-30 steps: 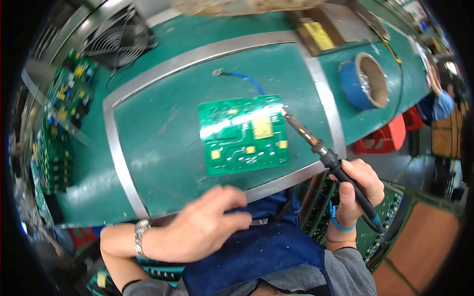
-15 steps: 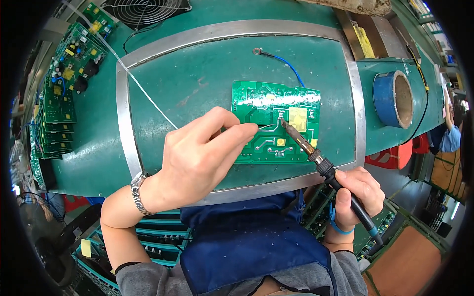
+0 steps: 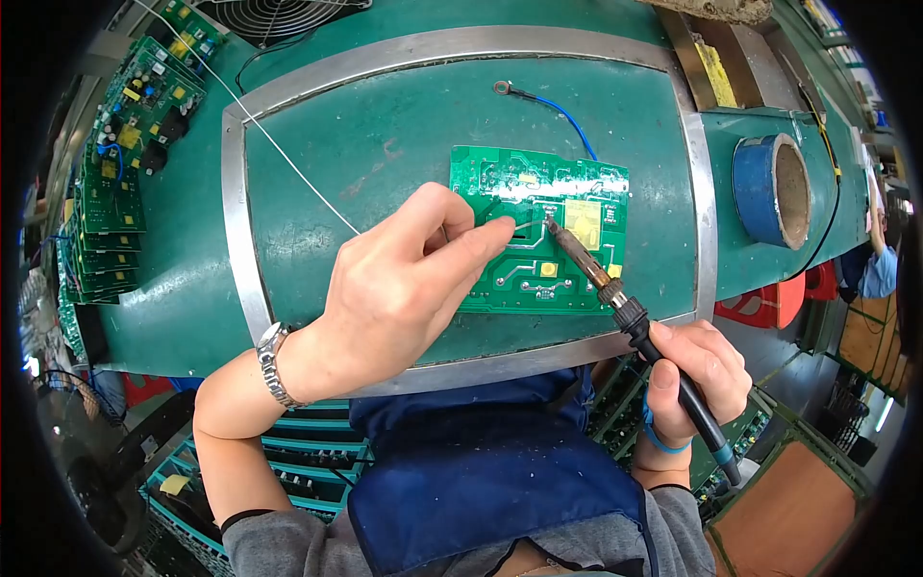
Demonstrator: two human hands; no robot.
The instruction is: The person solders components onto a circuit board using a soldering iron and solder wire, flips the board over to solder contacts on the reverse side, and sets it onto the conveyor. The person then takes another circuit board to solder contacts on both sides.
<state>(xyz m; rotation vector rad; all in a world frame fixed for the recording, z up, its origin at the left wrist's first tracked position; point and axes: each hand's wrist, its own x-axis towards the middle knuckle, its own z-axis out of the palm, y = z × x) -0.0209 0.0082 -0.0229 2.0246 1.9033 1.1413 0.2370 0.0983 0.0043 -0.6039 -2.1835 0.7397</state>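
Note:
A green circuit board (image 3: 486,300) lies on the green bench in front of me. My right hand (image 3: 707,370) grips the black handle of a soldering iron (image 3: 630,315), its tip at a joint beside a yellow patch on the board. Above the board's left part, my left hand (image 3: 399,279) pinches a thin solder wire (image 3: 306,177) between thumb and fingers. The wire trails away to the far left, and its short end points at the iron's tip. Whether wire and tip touch is too small to tell. A blue lead (image 3: 567,117) with a ring terminal extends from behind the board's far edge.
A metal frame (image 3: 707,240) borders the work area. Upright circuit boards (image 3: 111,216) stand in a row at left, with a fan (image 3: 284,17) at the back. On the right are a blue tape roll (image 3: 758,192) and a metal tray (image 3: 687,58) holding a yellow sponge (image 3: 714,75).
My left hand has moved slightly right and farther from me, bringing the solder wire's end closer to the iron's tip. The iron has stayed nearly in place on the board.

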